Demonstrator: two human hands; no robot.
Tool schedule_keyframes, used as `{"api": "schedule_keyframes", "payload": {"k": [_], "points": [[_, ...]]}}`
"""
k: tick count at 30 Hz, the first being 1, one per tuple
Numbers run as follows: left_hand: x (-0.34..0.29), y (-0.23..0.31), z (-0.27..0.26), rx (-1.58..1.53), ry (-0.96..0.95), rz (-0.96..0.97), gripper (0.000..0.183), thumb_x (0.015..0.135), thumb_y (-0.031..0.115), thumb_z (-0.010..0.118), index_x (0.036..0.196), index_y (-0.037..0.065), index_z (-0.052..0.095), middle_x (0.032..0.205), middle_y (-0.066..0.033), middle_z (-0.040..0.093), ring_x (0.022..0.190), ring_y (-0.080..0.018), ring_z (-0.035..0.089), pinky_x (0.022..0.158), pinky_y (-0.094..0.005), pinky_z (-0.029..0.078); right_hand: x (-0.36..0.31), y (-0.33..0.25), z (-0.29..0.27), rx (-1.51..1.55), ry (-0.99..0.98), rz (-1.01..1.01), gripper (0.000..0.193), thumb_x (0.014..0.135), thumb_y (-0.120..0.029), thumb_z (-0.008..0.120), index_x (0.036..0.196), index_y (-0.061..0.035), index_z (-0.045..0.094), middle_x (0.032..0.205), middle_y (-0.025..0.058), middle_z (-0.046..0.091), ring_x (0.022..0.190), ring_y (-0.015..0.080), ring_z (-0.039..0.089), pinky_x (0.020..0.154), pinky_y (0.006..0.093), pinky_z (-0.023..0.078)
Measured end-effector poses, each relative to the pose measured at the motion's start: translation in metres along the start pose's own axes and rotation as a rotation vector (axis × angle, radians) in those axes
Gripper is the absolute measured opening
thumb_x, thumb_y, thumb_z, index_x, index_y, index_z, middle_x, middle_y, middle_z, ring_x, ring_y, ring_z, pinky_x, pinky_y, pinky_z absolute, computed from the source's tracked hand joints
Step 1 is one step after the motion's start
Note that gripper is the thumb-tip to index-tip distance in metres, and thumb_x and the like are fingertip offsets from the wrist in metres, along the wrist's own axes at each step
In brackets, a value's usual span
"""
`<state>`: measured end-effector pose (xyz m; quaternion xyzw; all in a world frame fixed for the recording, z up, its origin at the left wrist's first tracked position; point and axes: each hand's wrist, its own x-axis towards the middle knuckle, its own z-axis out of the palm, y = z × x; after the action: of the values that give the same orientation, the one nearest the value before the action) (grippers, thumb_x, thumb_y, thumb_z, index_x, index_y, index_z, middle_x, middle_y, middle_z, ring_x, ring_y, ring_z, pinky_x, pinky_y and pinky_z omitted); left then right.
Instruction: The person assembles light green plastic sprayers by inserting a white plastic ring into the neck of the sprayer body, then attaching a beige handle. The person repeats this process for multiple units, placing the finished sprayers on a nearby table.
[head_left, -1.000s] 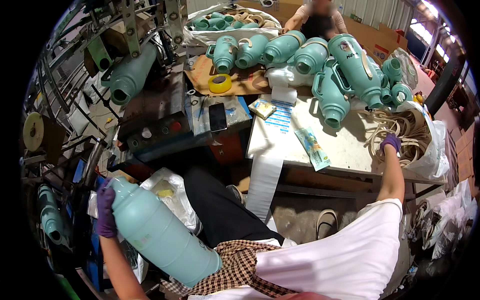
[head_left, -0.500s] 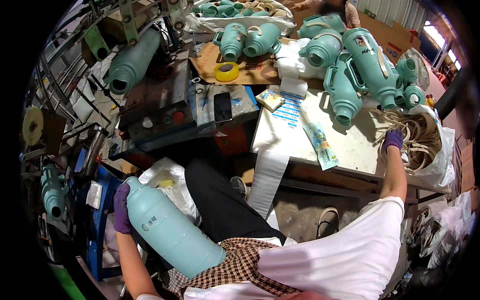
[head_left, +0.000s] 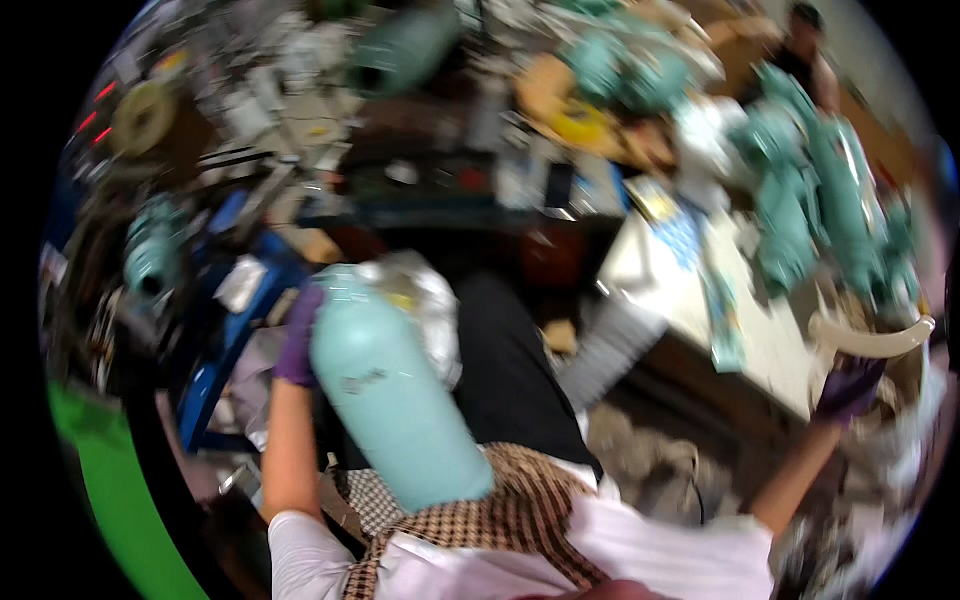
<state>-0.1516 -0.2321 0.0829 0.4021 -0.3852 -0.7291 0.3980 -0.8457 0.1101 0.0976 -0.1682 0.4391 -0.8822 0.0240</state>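
Note:
A pale teal thermos flask casing [head_left: 390,390] lies slanted across my lap, its base against the checked apron [head_left: 520,500]. My left hand [head_left: 300,335], in a purple glove, is closed round its narrower top end. Far to the right, my right hand [head_left: 850,388], also gloved in purple, is closed on a curved beige handle strap [head_left: 870,338], holding it over the white bag [head_left: 905,410] of similar straps. Motion blur hides the fine detail of the fingers.
Several teal thermos casings [head_left: 785,230] stand on the white table [head_left: 760,350] at the right. Yellow tape [head_left: 580,125] and a phone [head_left: 560,187] lie at the back. Left are a blue frame [head_left: 225,340] and another teal casing [head_left: 155,250]. A person [head_left: 800,50] is at the far right.
My right hand has lifted a beige handle strap out of the bag's pile. The whole view has swung left, shifting things rightward. My left hand still grips the casing on my lap.

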Motion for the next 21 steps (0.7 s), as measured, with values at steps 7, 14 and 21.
{"api": "schedule_keyframes", "payload": {"k": [7,14,21], "points": [[-0.011,0.011,0.044,0.369,-0.293,0.451,0.042,0.093,0.039,0.063,0.118,0.006,0.059,0.102,-0.0012,0.061,0.093,-0.0078,0.055,0.085,-0.024,0.046,-0.255,0.078,0.272,0.87,-0.841,1.35,0.021,0.103,-0.015,0.051,0.121,-0.0037,0.052,0.079,-0.0003,0.047,0.06,0.0088,0.039,0.07,0.0264,0.047],[-0.055,0.048,0.027,0.283,-0.33,0.487,0.036,0.095,0.031,0.066,0.12,0.009,0.052,0.138,-0.0199,0.056,0.12,-0.0269,0.059,0.102,-0.0377,0.05,-0.38,0.103,0.398,0.381,-1.114,1.05,0.035,0.101,-0.028,0.05,0.122,-0.0008,0.054,0.057,-0.0022,0.04,0.046,0.0099,0.044,0.068,0.0251,0.051],[-0.064,0.037,0.016,0.083,-0.33,0.508,0.04,0.086,0.04,0.074,0.107,0.013,0.055,0.138,-0.0205,0.054,0.122,-0.0318,0.058,0.101,-0.0437,0.052,-0.389,0.091,0.411,0.371,-1.28,1.106,0.03,0.099,-0.021,0.046,0.118,0.0007,0.056,0.048,-0.0017,0.036,0.043,0.0073,0.036,0.062,0.0231,0.049]]}}
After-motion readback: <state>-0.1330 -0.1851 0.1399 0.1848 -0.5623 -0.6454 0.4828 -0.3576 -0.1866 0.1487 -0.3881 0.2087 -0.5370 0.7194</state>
